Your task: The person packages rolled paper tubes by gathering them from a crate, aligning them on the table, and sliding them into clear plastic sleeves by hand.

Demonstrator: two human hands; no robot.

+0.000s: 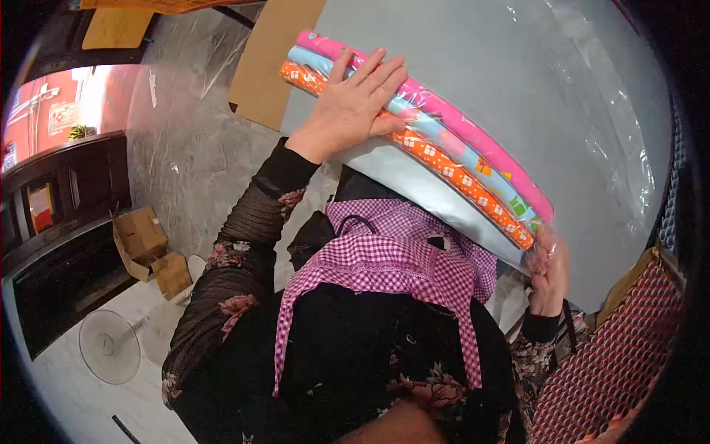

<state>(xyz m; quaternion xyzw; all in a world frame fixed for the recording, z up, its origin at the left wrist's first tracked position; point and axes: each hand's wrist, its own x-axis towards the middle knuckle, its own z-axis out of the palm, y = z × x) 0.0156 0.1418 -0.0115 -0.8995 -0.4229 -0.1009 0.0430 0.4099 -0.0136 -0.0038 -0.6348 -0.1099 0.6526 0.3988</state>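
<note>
Three rolls of patterned wrapping paper, a pink roll (473,132), a light blue roll (451,142) and an orange roll (460,177) with white gift prints, lie side by side in clear plastic film on a grey tabletop (547,89). My left hand (359,96) rests flat across their upper part, fingers spread and open. At the lower right end of the rolls is my right hand (547,270), its fingers curled closed at the shiny clear film (546,240) there. Part of its fingers is hidden by the film and its glare.
Brown cardboard (275,66) lies under the table's left part. An opened carton (140,240) and a fan (109,346) stand on the floor at left. A red woven surface (629,348) is close on my right. Glossy plastic film (617,140) covers the table's right side.
</note>
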